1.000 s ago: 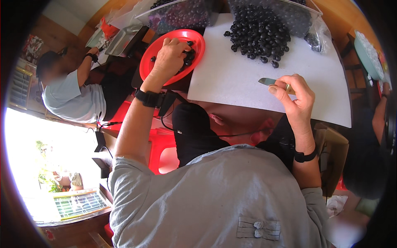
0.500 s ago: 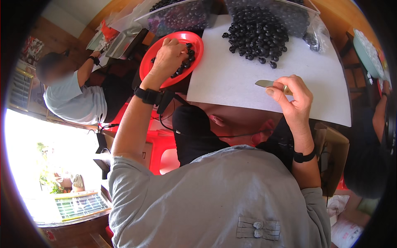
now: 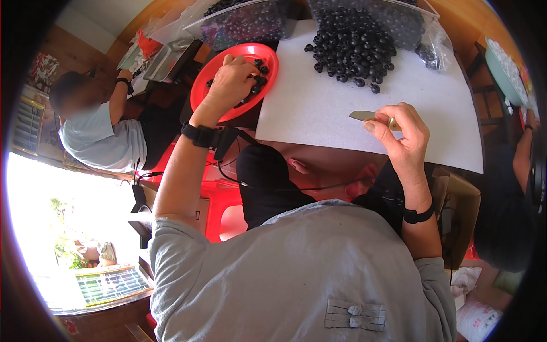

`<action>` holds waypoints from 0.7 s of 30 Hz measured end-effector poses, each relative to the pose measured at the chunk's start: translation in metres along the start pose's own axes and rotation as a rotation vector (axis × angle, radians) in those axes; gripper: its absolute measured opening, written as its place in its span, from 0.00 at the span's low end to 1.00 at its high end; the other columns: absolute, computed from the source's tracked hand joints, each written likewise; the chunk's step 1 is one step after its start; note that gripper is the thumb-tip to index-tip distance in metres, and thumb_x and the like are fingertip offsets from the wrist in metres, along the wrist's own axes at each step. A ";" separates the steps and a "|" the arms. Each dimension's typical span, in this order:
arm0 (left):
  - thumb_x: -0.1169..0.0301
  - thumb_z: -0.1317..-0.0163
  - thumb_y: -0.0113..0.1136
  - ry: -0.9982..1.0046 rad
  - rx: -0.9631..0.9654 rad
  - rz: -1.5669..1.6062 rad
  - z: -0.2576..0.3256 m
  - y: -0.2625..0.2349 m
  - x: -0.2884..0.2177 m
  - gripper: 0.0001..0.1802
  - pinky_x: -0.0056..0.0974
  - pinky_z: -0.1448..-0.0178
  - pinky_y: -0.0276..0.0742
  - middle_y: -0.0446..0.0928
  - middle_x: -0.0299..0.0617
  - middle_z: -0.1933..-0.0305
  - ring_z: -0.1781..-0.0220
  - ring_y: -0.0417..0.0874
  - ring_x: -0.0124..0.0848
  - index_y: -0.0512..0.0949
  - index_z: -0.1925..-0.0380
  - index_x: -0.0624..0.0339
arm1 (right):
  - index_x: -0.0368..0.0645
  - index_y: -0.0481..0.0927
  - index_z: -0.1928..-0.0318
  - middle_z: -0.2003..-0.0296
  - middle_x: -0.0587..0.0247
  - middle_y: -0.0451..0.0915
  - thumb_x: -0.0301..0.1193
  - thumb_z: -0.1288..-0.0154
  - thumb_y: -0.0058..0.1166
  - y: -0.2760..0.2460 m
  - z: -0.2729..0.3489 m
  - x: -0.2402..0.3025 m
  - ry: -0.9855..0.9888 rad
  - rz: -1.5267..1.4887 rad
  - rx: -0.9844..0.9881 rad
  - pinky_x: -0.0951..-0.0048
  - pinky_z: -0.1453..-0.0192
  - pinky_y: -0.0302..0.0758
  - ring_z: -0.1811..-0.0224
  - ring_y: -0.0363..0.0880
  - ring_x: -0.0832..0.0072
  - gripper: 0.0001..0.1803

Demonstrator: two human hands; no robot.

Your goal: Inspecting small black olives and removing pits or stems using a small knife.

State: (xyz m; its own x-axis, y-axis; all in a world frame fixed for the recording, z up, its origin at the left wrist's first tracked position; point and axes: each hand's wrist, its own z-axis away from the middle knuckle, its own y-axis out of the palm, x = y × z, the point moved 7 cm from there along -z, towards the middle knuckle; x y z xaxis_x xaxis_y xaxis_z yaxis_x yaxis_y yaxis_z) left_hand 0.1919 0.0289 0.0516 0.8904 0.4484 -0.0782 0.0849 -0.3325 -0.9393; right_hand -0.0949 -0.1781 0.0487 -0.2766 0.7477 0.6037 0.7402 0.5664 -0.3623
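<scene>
My right hand (image 3: 405,132) is closed around a small knife (image 3: 364,115) with a short blade and a pale yellowish handle. The blade points left, above the white tabletop. At the upper left, my left hand (image 3: 231,82) reaches into a red round basin (image 3: 200,96), over several small black round pieces (image 3: 257,85). Its fingers are bent downward, and their tips are hidden behind the hand. At the far side of the table lies a heap of black round pieces (image 3: 356,48), many with a small hole or crown; I cannot tell their exact kind.
The white tabletop (image 3: 319,114) spreads before me. Behind it stand clear plastic boxes (image 3: 239,25) full of black pieces. A clear bag (image 3: 436,45) lies at the back right. Another person (image 3: 102,131) sits at the left; another's arm (image 3: 523,159) shows at the far right, near a green basin (image 3: 507,74).
The view has shifted very slightly. My left hand stays in the red basin with a small movement; my right hand keeps the knife in nearly the same place.
</scene>
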 end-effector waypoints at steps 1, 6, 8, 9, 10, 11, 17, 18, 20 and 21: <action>0.76 0.42 0.66 -0.002 -0.001 -0.001 -0.001 0.001 0.001 0.12 0.48 0.40 0.75 0.80 0.43 0.54 0.42 0.75 0.47 0.87 0.57 0.59 | 0.41 0.82 0.67 0.75 0.66 0.78 0.28 0.43 0.76 0.000 0.000 0.000 -0.002 -0.002 0.001 0.68 0.69 0.70 0.72 0.75 0.72 0.12; 0.75 0.43 0.65 -0.030 -0.007 -0.065 -0.005 0.008 0.002 0.11 0.49 0.41 0.76 0.80 0.43 0.54 0.42 0.75 0.48 0.85 0.59 0.61 | 0.41 0.81 0.68 0.75 0.67 0.78 0.27 0.43 0.75 -0.001 0.001 0.000 -0.020 0.001 -0.014 0.69 0.69 0.70 0.71 0.76 0.72 0.11; 0.75 0.43 0.66 -0.039 -0.047 -0.056 -0.003 0.004 0.000 0.11 0.49 0.41 0.76 0.80 0.44 0.54 0.42 0.75 0.47 0.85 0.59 0.61 | 0.41 0.81 0.68 0.75 0.67 0.78 0.27 0.43 0.75 -0.002 0.001 -0.001 -0.024 -0.005 -0.022 0.69 0.69 0.71 0.71 0.76 0.72 0.11; 0.75 0.43 0.66 -0.050 -0.086 -0.046 -0.001 0.001 -0.002 0.11 0.50 0.40 0.76 0.81 0.44 0.55 0.42 0.75 0.47 0.84 0.59 0.61 | 0.41 0.82 0.68 0.75 0.67 0.78 0.26 0.43 0.75 -0.002 0.001 0.000 -0.027 -0.012 -0.027 0.69 0.69 0.71 0.71 0.76 0.72 0.11; 0.75 0.43 0.66 -0.047 -0.084 -0.042 0.000 0.000 -0.005 0.11 0.50 0.40 0.76 0.81 0.44 0.55 0.42 0.75 0.47 0.84 0.59 0.61 | 0.41 0.82 0.68 0.75 0.67 0.78 0.26 0.43 0.75 -0.002 0.002 0.000 -0.024 -0.009 -0.028 0.69 0.69 0.71 0.71 0.76 0.72 0.11; 0.75 0.43 0.66 -0.013 -0.137 -0.041 0.001 -0.004 -0.011 0.11 0.49 0.41 0.77 0.80 0.44 0.56 0.44 0.75 0.47 0.84 0.59 0.61 | 0.41 0.82 0.67 0.75 0.67 0.78 0.26 0.43 0.75 -0.003 0.002 0.000 -0.013 -0.022 -0.029 0.69 0.68 0.71 0.71 0.76 0.73 0.11; 0.76 0.46 0.72 0.058 -0.249 0.207 0.009 -0.021 -0.082 0.11 0.50 0.48 0.78 0.80 0.46 0.59 0.51 0.78 0.48 0.84 0.62 0.62 | 0.39 0.82 0.67 0.75 0.67 0.79 0.25 0.44 0.75 -0.005 0.002 0.000 -0.019 -0.038 -0.081 0.70 0.67 0.73 0.70 0.76 0.73 0.11; 0.76 0.47 0.72 0.097 -0.267 0.248 0.012 -0.020 -0.098 0.11 0.50 0.49 0.79 0.80 0.46 0.60 0.52 0.78 0.48 0.84 0.62 0.62 | 0.39 0.82 0.67 0.75 0.67 0.79 0.25 0.44 0.75 -0.006 0.002 0.000 -0.026 -0.050 -0.101 0.70 0.67 0.73 0.70 0.76 0.73 0.11; 0.80 0.43 0.68 0.179 -0.223 0.264 0.014 -0.007 -0.122 0.12 0.44 0.48 0.77 0.78 0.45 0.60 0.53 0.78 0.44 0.85 0.58 0.63 | 0.39 0.82 0.66 0.74 0.67 0.80 0.25 0.44 0.75 -0.006 0.001 -0.001 -0.029 -0.034 -0.108 0.71 0.67 0.74 0.70 0.77 0.73 0.12; 0.80 0.43 0.68 0.200 -0.213 0.281 0.013 -0.001 -0.129 0.12 0.44 0.48 0.77 0.78 0.45 0.60 0.53 0.78 0.43 0.85 0.57 0.63 | 0.38 0.82 0.66 0.74 0.66 0.80 0.25 0.44 0.75 -0.005 0.001 -0.001 -0.035 -0.040 -0.118 0.71 0.68 0.73 0.70 0.77 0.73 0.11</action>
State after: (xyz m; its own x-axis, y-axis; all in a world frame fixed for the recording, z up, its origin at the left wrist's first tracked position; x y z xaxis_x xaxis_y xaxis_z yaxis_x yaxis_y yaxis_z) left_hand 0.0709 -0.0181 0.0580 0.9598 0.1522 -0.2357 -0.1020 -0.5931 -0.7986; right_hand -0.0992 -0.1815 0.0493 -0.3271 0.7381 0.5901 0.7947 0.5527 -0.2509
